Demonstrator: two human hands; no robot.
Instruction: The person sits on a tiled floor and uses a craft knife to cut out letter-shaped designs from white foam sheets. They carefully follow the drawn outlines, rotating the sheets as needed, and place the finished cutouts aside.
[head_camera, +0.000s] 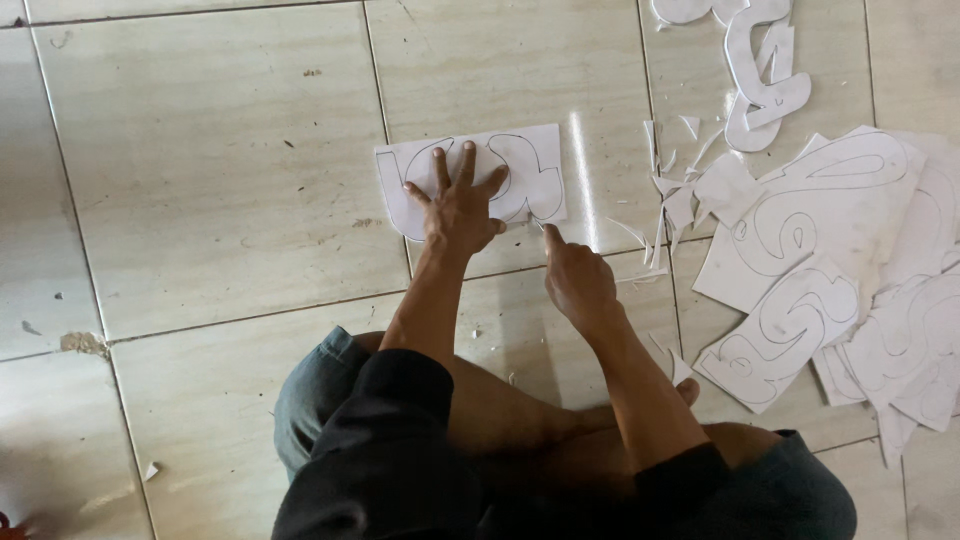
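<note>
White paper sheet (530, 175) (outlined with curvy shapes) lies flat on the floor tiles.

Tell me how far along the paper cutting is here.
Done: cut-out shapes and trimmings lie on the floor. In hand: left hand pins an outlined sheet; right hand is at its lower edge. Left: a pile of outlined sheets looks uncut.

White paper sheet (470, 180), centre frame: thin dark outlines of curved letter shapes. Pile of sheets (850, 270), right side: same white, same dark curving outlines. Cut-out shapes (765, 75), upper right: plain white with dark edge lines. Scraps (675, 195) beside them: white. Floor tiles (220, 180): cream-beige, faint marbled streaks, dark grout lines, brownish chip at left edge. Sleeves (390, 440), bottom: black. Shorts (310, 390): dark grey-green.
</note>
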